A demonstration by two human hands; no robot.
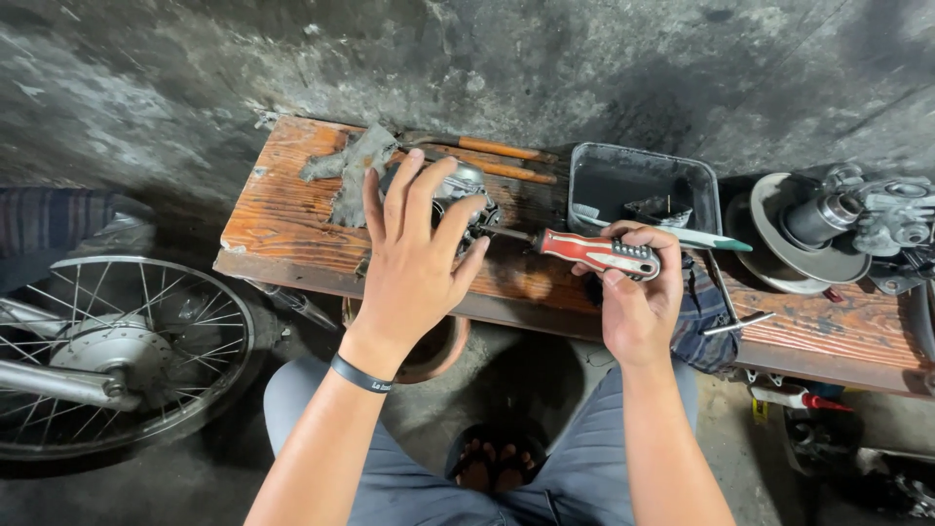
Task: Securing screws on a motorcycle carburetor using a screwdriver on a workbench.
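Screwdriver (596,252) gripped in your right hand (635,312), shaft toward the metal part (466,193) on the bench (292,229) | left hand (414,258) clasps that part, fingers spread | advice: press it down firmly, keep shaft in line, tip seating hidden.

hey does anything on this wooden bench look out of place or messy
Mostly ordinary workshop clutter. One thing stands out: a crumpled, grimy grey rag lies sprawled on the wooden bench beside the left hand, which steadies a small metal part. Nothing looks spilled.
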